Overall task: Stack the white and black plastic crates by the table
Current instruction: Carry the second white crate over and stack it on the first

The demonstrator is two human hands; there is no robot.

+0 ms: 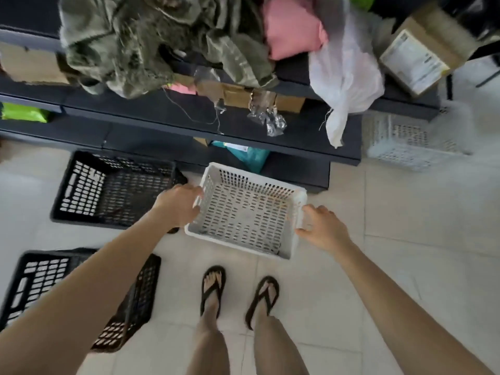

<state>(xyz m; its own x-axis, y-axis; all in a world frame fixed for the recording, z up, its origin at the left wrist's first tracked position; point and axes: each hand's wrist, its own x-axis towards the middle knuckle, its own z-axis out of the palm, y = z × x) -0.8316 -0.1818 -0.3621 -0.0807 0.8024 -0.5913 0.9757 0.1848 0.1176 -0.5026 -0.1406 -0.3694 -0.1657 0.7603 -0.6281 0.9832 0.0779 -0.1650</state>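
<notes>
A white perforated plastic crate (244,212) is held between both hands over the tiled floor, in front of the dark table. My left hand (180,205) grips its left rim and my right hand (323,227) grips its right rim. One black crate (113,189) lies on the floor to the left, by the table's base. Another black crate (48,280) sits nearer, at the lower left, partly hidden by my left forearm. A second white crate (411,140) stands at the right end of the table, blurred.
The dark table (162,109) carries olive cloth (151,39), a pink bundle, a white plastic bag (349,74) and a cardboard box (422,52). My feet in black flip-flops (238,293) stand just behind the held crate. Open tiled floor lies to the right.
</notes>
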